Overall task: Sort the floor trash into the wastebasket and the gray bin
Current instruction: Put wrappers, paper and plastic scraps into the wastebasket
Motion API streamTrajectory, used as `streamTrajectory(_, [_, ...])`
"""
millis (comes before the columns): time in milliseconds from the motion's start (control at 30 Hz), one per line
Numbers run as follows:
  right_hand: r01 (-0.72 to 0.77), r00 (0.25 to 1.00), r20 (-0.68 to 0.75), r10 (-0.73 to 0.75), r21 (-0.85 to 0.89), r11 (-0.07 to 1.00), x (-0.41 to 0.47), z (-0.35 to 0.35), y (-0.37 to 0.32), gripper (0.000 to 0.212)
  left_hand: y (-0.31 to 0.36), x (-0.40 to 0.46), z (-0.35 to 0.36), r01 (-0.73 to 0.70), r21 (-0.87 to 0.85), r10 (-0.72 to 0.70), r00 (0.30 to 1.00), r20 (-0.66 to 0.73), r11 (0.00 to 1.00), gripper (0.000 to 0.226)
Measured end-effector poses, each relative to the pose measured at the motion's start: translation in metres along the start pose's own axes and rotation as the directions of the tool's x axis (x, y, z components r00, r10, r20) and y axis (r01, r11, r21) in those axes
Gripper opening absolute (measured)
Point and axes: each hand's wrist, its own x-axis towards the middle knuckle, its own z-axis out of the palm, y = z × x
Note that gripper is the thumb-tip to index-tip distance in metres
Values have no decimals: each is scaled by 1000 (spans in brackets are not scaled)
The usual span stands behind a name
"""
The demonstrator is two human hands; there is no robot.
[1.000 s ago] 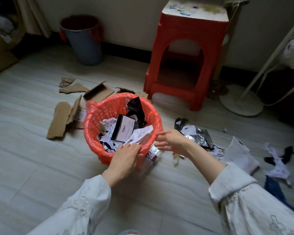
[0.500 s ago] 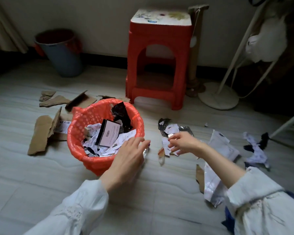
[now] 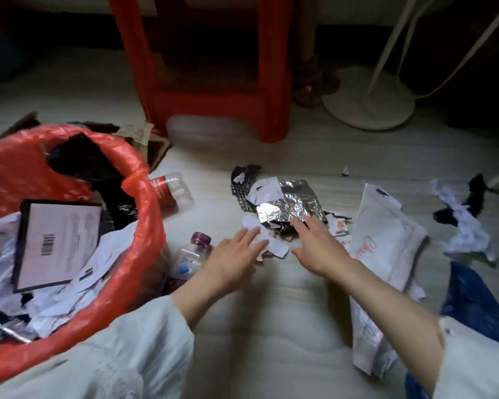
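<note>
Nearby: two bottles [image 3: 189, 256], one wastebasket [image 3: 144, 203], two hands [image 3: 231, 262].

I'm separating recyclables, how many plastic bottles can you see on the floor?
2: a purple-capped bottle beside the wastebasket, near the left hand; a red-labelled bottle behind the basket. Others may be hidden.

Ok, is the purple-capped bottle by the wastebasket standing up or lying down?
Lying down. The purple-capped bottle rests on its side on the floor beside the wastebasket, cap pointing away from the camera.
</note>
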Motion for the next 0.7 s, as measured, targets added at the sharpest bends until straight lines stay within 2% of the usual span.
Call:
streamTrajectory(100, [16, 995, -90, -33, -179, 984, 37, 7, 16, 78, -6, 24, 16, -1, -22, 1, 999, 36, 1000, 74])
streamTrajectory(233, [64, 997, -12, -70, -276, 959, 65, 20, 32, 93, -9, 35, 33, -97, 53, 90, 990, 111, 994, 70])
streamTrajectory(300, [95, 995, 58, -82, -283, 954, 69, 24, 38, 93, -11, 37, 33, -109, 79, 96, 984, 153, 991, 72])
streamTrajectory(367, [101, 994, 65, -86, -283, 954, 71, 25, 41, 84, -11, 35, 31, -100, 81, 85, 982, 171, 992, 74])
streamTrajectory(467, [102, 990, -58, -130, -349, 932, 67, 30, 37, 61, -4, 21, 31, -67, 111, 51, 988, 144, 992, 78])
streamTrajectory(533, [114, 976, -135, -170, -348, 930, 60, 33, 33, 47, 1, 11, 35, -13, 95, 4, 995, 100, 995, 70])
streamTrajectory(700, [69, 976, -197, -94, -131, 989, 37, 38, 31, 35, 1, -7, 46, 40, 2, -40, 999, -19, 999, 46])
